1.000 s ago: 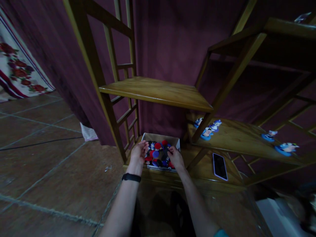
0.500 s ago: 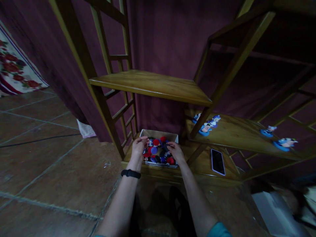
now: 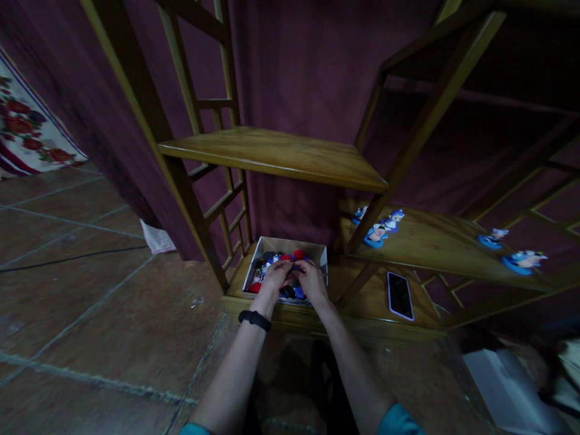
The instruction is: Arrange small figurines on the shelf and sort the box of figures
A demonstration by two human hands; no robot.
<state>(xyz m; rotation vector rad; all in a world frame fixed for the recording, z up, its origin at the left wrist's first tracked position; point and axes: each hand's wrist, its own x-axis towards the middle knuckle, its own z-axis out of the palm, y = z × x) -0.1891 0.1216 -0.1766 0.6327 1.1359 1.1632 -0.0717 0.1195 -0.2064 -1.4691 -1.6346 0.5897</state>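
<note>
1. Over the middle of the white box (image 3: pixel 290 246), the fingers of the left hand (image 3: pixel 277 277) and right hand (image 3: pixel 310 279) were bent inward, their tips meeting or nearly so. Whether they gripped a piece could not be told.

2. Handling something small among the contents, with 2 hands together, looked like the step under way. The next move, as judged, called for fine fingertip control, because the pieces lay crowded.

3. Around the fingers lay red pieces (image 3: pixel 299 254), at least 2 near the box's back edge and 1 at its front left corner. Blue-and-white pieces (image 3: pixel 270 261) overlapped too much to count.

4. Round the left wrist sat 1 black band (image 3: pixel 254 319).

5. The box, just 1, stood at the left end of the bottom shelf (image 3: pixel 369 302), near its front edge; 1 phone (image 3: pixel 399 296) lay flat towards the right end.

6. Farther out, the raised shelf (image 3: pixel 439 241) carried 5 figures (image 3: pixel 392 220): 3 at its left end, 2 towards its right.
</note>
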